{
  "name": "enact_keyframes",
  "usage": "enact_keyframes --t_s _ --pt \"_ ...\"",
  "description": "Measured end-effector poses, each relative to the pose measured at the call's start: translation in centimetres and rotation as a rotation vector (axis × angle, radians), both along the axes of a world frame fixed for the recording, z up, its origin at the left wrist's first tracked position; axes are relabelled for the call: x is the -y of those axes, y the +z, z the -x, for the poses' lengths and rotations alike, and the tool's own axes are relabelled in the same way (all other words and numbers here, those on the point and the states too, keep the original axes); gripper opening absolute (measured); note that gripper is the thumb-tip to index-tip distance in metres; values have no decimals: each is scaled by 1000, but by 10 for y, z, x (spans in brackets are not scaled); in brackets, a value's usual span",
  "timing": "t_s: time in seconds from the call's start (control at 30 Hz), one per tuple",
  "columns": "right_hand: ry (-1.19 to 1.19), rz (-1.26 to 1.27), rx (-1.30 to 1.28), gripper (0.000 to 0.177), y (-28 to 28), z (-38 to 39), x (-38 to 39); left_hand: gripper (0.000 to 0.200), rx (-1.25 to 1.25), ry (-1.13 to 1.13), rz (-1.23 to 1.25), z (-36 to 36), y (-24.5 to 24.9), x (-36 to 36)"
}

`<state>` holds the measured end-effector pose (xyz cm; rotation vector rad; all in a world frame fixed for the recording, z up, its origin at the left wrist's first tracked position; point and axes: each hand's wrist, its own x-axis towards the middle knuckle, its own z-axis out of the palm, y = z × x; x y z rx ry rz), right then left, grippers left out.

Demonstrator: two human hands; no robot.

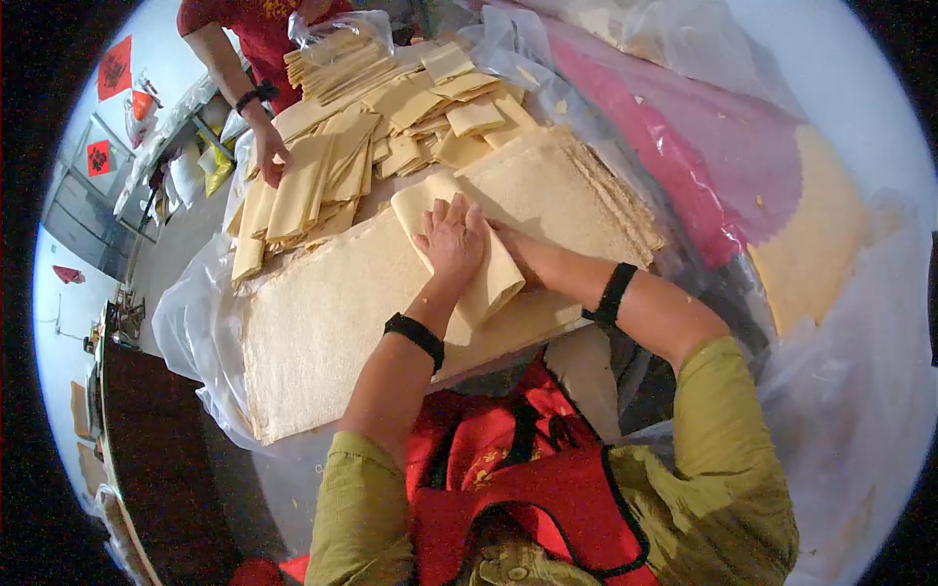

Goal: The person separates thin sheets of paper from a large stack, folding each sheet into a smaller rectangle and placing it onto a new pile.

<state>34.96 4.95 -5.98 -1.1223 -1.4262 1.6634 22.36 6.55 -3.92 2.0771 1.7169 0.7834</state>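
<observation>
A folded pale yellow sheet (503, 278), which looks like tofu skin, lies across a wide stack of flat sheets (322, 322). My left hand (454, 234) rests on top of this fold with the palm down and fingers stretched out. Behind the fold's right side is my right hand (518, 249); only its back near the wrist shows, and its fingers are hidden by the sheet. The large sheets to the right (567, 186) are layered with rough, uneven edges.
Several folded sheets (401, 107) are heaped at the far side of the table. Another person's hand (272, 156) hangs beside the folded bundles (303, 190) at the left. Clear plastic film (200, 313) drapes over the table's edges. Pink cloth (635, 127) lies under plastic at the right.
</observation>
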Motion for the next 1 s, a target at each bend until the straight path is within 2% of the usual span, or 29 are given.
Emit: enact_keyframes --t_s 0.1,0.2,0.3,0.33,0.37,0.43,0.47,0.53,0.6,0.63,0.67,0.73,0.8,0.83,0.93,1.0 --pt "34 -431 478 42 -5 -25 3 45 -39 39 -2 -3 -1 2" --pt "-201 -961 841 44 41 -32 43 46 -82 55 -27 -5 -7 0" --pt "118 -905 1132 47 42 -10 63 48 -92 29 -93 4 -19 -6" --pt "252 -919 1427 50 29 -7 63 50 -49 3 -158 15 -27 -12" --pt "150 -981 1341 48 19 -10 59 52 -4 -19 -226 24 -34 -18" --pt "-40 -1069 1141 45 13 -9 66 53 182 108 -256 37 -26 6" --pt "-30 -1062 1131 45 11 -8 69 54 276 159 -275 40 -21 14" --pt "-7 -1066 1123 45 15 -9 67 40 639 202 -115 47 -56 -17" --pt "-5 -1064 1064 46 14 -8 66 34 853 245 83 54 -51 -13" --pt "-9 -1065 1035 46 16 -6 65 35 884 260 192 58 -43 -4" --pt "-178 -968 917 46 22 -6 65 36 926 259 296 60 -31 2" --pt "-476 -727 641 46 33 2 76 30 1192 229 391 68 1 29" --pt "-341 -347 458 45 57 9 81 21 1400 198 448 79 3 42" --pt "-274 -160 366 44 65 11 81 21 1426 161 477 83 0 48" --pt "-101 -1 -83 36 46 17 79 22 1523 81 552 97 0 58" --pt "-2 -5 64 32 41 24 80 21 1598 80 620 110 6 60"
